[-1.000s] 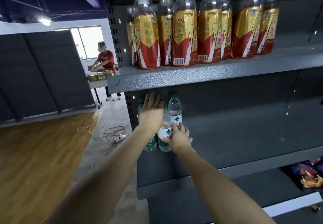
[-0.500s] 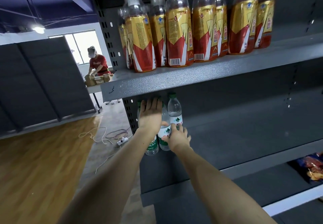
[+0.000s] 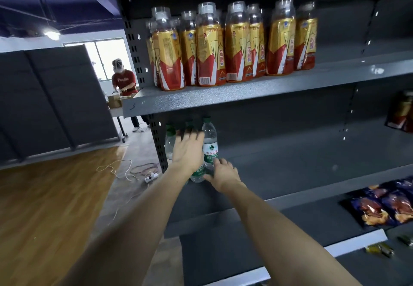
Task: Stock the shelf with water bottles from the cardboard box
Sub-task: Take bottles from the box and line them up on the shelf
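At the left end of the middle shelf (image 3: 290, 169), just under the upper shelf board, a small cluster of water bottles (image 3: 210, 145) stands upright with green caps and green-and-white labels. Both bare arms reach up from the bottom of the frame toward them. The left hand (image 3: 187, 149) is laid flat against the front of the cluster with its fingers straight and spread, slightly blurred at the tips, pressing on the bottles without curling round any of them; one bottle (image 3: 170, 142) shows to the left of this hand and the base of another (image 3: 197, 175) shows below its wrist. The right hand (image 3: 223, 171) sits lower and to the right, its fingers loosely bent and touching the lower label of the rightmost bottle, though whether they actually close round it cannot be told from this angle. Across the upper middle of the frame, the top shelf (image 3: 245, 93) carries a row of yellow-and-red drink bottles (image 3: 234, 46) with clear caps. Toward the lower right, dark snack packets (image 3: 384, 205) lie on a lower shelf. On the left side, a wooden floor (image 3: 44, 207) holds a tangle of cables (image 3: 134, 169), and a person in a red shirt (image 3: 124, 80) stands at a table in the background.
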